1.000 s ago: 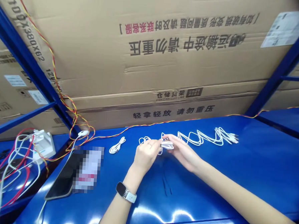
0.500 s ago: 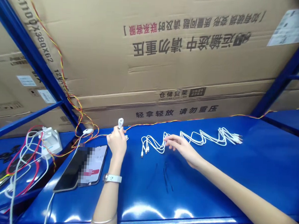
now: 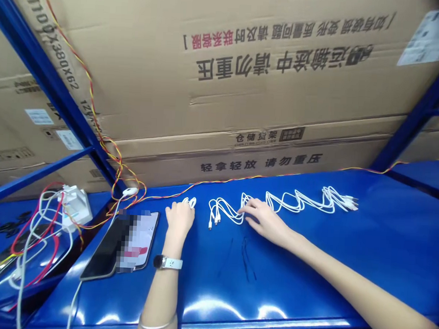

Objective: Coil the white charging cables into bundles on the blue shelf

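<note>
fingers (image 3: 249,209) on both hands (image 3: 180,220) (image 3: 268,223) touch two white cable bundles (image 3: 191,201) (image 3: 298,203).

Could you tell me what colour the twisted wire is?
The twisted wire is red and yellow, in the head view.

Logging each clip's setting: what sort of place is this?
Probably a warehouse or stockroom. A blue steel rack shelf sits below large stacked cardboard cartons printed with Chinese handling warnings, and white charging cables are laid out on the shelf.
</note>
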